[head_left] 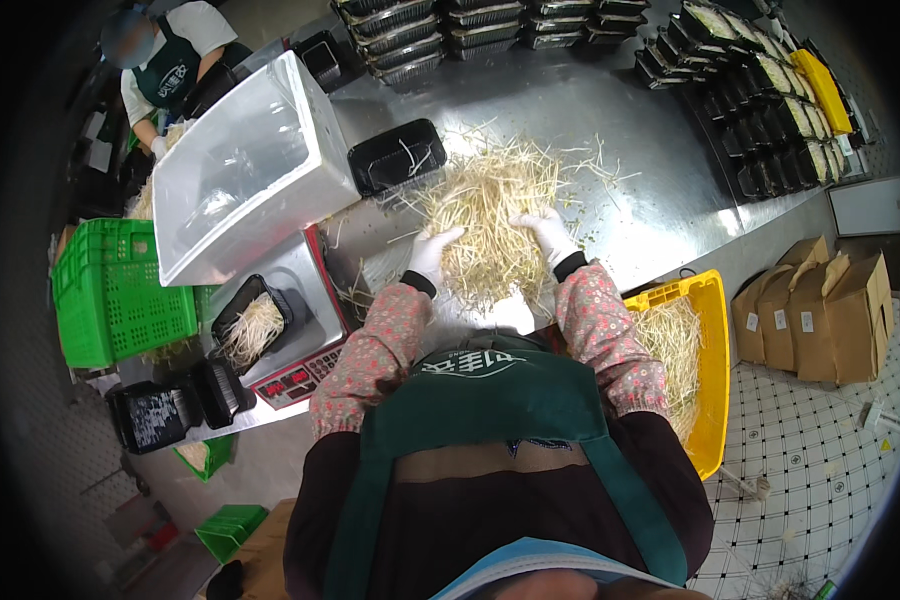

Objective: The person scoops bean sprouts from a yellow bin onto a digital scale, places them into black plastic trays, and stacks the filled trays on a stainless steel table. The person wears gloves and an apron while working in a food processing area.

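A loose heap of bean sprouts (495,202) lies on the stainless steel table (600,112) before me. My left hand (435,253), in a white glove, grips the heap's left side. On its right side my right hand (547,234), gloved the same way, also has hold of sprouts. Both thumbs rest on top, while the other fingers are largely hidden in the strands. Just beyond my left hand sits a black plastic tray (397,157) with a few stray sprouts in it. Another black tray (253,322), partly filled with sprouts, rests on a digital scale (315,300) to the left.
A white foam box (330,161) stands behind the scale, beside a green crate (127,300). Stacked black trays (405,45) line the far edge; filled ones (780,127) stand right. A yellow crate (712,375) of sprouts is by my right arm. A co-worker (172,60) works far left.
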The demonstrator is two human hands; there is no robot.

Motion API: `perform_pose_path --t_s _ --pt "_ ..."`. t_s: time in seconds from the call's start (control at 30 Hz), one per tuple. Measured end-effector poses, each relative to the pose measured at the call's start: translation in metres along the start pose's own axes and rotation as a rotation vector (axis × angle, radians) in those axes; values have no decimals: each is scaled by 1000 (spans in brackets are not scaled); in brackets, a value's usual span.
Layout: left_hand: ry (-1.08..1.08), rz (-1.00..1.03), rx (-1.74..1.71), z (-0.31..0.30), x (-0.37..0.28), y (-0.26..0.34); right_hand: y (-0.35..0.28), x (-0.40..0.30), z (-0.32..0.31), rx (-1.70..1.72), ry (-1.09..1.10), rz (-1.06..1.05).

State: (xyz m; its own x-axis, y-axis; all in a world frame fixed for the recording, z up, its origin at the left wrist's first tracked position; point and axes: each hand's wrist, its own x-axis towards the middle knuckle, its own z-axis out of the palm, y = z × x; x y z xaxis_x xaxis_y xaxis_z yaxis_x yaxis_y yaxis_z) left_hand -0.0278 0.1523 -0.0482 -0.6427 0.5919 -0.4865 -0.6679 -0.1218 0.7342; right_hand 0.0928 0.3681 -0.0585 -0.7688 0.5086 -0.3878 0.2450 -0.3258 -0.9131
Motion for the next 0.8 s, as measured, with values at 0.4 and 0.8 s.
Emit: perform_pose_path --t_s 0.4,0.8 --pt "327 376 709 -23 5 -48 -43 -75 89 -1338 190 -228" --pt "221 66 11 -42 -40 -3 -11 -29 42 -463 58 -216"
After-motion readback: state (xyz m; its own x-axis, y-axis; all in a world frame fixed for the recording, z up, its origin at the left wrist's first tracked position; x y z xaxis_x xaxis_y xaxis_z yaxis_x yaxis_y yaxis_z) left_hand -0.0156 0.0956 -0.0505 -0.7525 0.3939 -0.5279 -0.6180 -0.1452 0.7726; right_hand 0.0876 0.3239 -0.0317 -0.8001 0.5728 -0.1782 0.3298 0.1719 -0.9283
